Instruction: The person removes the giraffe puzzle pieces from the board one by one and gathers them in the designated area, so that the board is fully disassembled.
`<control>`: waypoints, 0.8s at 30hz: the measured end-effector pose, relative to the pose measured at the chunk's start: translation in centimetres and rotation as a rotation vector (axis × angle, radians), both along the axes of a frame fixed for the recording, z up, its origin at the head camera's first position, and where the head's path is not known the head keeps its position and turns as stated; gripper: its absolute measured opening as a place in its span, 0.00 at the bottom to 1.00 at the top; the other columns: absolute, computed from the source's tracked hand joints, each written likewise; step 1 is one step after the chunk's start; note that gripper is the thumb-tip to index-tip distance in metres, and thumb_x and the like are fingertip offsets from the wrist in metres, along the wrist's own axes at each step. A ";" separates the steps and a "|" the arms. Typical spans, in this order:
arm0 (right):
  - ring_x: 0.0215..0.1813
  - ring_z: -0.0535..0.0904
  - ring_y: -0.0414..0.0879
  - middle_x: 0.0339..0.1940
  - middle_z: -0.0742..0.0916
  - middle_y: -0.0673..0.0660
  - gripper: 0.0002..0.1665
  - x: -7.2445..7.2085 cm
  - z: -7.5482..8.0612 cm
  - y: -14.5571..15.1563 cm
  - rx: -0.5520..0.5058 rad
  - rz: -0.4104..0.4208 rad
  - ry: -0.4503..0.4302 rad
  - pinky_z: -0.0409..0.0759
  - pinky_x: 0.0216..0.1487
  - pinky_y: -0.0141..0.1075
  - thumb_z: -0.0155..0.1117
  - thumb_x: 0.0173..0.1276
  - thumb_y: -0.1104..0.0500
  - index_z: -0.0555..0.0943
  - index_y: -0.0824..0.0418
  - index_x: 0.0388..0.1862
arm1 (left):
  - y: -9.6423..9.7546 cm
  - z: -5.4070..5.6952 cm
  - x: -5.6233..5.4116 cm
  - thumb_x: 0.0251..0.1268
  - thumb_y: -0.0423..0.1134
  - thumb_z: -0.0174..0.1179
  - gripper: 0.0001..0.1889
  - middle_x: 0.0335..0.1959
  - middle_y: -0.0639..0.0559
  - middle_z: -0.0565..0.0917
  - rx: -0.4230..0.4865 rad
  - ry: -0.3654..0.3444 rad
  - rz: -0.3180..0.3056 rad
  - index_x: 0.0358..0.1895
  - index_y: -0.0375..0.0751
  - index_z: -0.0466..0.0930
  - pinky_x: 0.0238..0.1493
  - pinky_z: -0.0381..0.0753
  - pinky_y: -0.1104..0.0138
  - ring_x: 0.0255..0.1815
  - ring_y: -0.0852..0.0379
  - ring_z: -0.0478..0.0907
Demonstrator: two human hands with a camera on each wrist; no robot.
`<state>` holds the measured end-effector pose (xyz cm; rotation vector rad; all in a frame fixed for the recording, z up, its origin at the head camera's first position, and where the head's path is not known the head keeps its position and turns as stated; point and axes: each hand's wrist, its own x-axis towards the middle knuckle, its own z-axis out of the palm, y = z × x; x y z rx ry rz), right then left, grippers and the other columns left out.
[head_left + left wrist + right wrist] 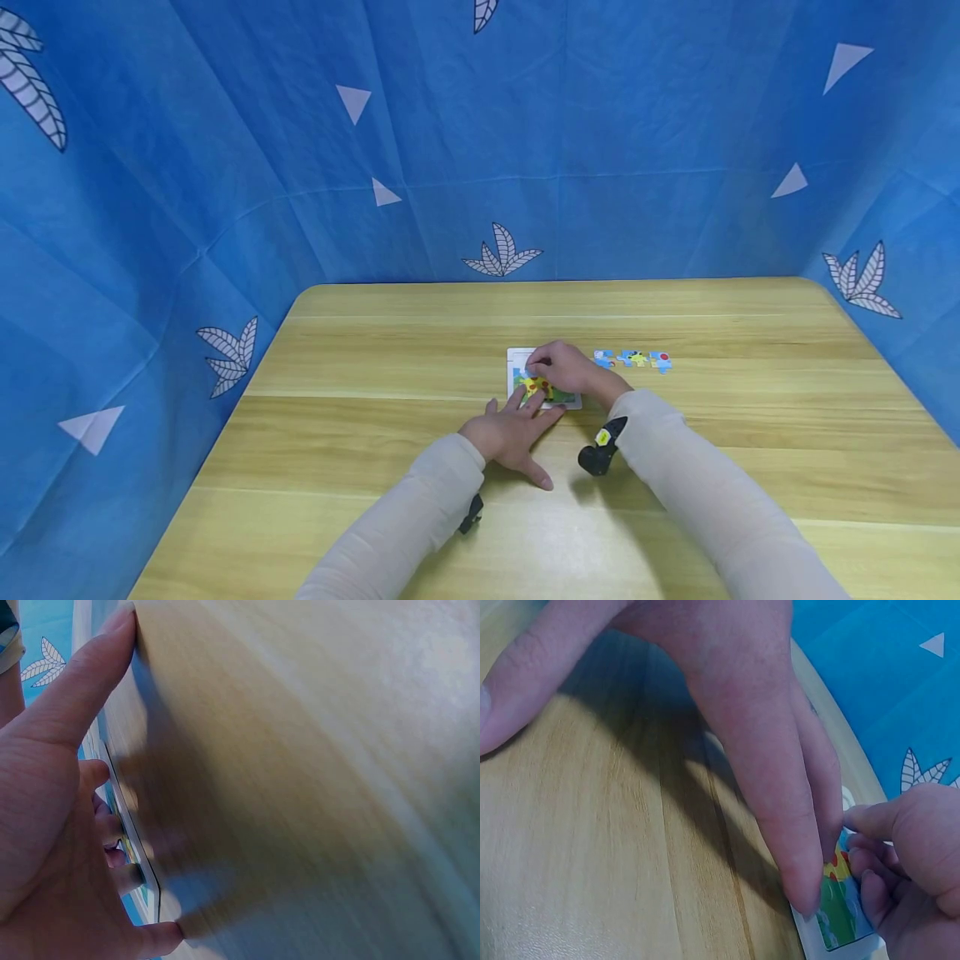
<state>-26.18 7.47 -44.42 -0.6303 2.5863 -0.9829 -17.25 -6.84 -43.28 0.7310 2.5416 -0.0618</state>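
Note:
A small jigsaw puzzle in a white tray (513,360) lies on the table, its filled part showing yellow, red and green. My left hand (510,437) has its fingers spread. Some of its fingertips press on the tray's near side, while the thumb (97,667) stretches out over the wood. Above the tray's far part is my right hand (566,367), fingers curled. Its thumb and fingertips pinch at a puzzle piece (844,840) by the tray's far part, mostly hidden by the fingers. Under both hands, much of the picture is covered.
Several loose puzzle pieces (637,358) lie in a row right of the tray, blue with yellow and red parts. The wooden table (375,358) reaches back to a blue curtain (637,167) with leaf and triangle prints. Black wrist devices (597,457) hang under the sleeves.

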 end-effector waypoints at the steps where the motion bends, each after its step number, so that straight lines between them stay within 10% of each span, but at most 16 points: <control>1: 0.35 0.75 0.44 0.34 0.83 0.54 0.12 0.0 0.0 0.0 -0.001 0.002 0.000 0.74 0.43 0.38 0.52 0.73 0.61 0.83 0.61 0.43 | 0.0 0.0 0.0 0.45 0.73 0.60 0.56 0.78 0.53 0.39 0.000 0.000 0.000 0.75 0.66 0.38 0.68 0.51 0.42 0.77 0.45 0.35; 24: 0.38 0.76 0.45 0.36 0.83 0.55 0.09 0.2 -0.6 -0.1 -0.054 -0.007 0.031 0.75 0.44 0.39 0.52 0.71 0.63 0.81 0.62 0.41 | 0.0 -0.2 -0.1 0.44 0.73 0.60 0.56 0.78 0.52 0.37 0.003 0.008 -0.010 0.75 0.66 0.37 0.68 0.53 0.41 0.77 0.45 0.34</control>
